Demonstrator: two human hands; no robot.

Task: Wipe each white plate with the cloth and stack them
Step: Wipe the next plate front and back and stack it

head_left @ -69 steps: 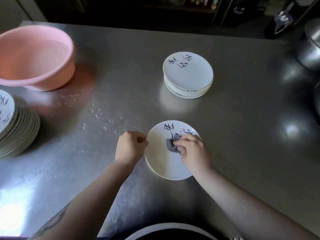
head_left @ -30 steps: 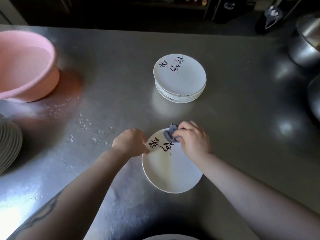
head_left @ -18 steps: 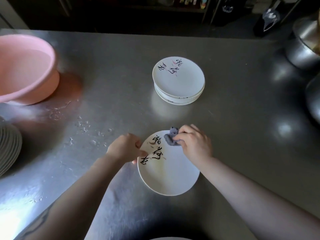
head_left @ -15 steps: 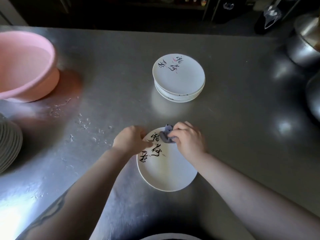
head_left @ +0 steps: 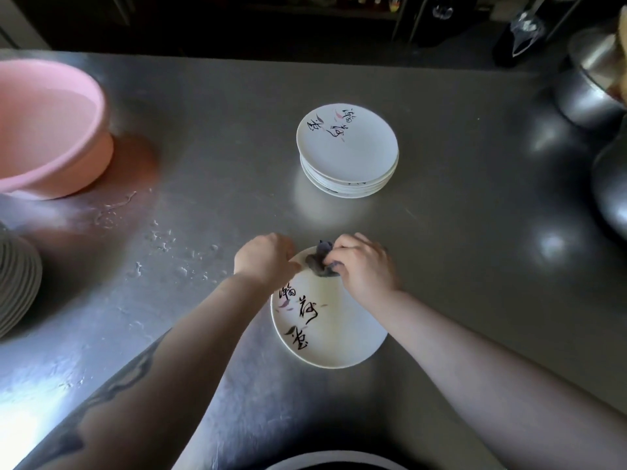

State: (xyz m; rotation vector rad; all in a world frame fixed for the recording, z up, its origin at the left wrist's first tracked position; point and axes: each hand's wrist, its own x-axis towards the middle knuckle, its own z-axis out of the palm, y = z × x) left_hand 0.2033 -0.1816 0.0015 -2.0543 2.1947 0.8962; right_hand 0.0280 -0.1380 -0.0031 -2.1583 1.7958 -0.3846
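Both forearms are bare; the left forearm [head_left: 112, 395] bears a dark tattoo.

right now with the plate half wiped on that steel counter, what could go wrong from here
The left hand only pinches the plate at its far rim while the right hand rubs the cloth there, so the plate could skid on the counter. Water droplets lie just left of it; a slide that way might re-wet it. The wiped stack sits uneven, so a careless drop could shift it.

Counter [head_left: 458, 232]: brushed metal, dull sheen. Plate [head_left: 339, 330]: glossy white glaze. Cloth [head_left: 319, 264]: grey, soft. Basin [head_left: 51, 130]: matt pink plastic.
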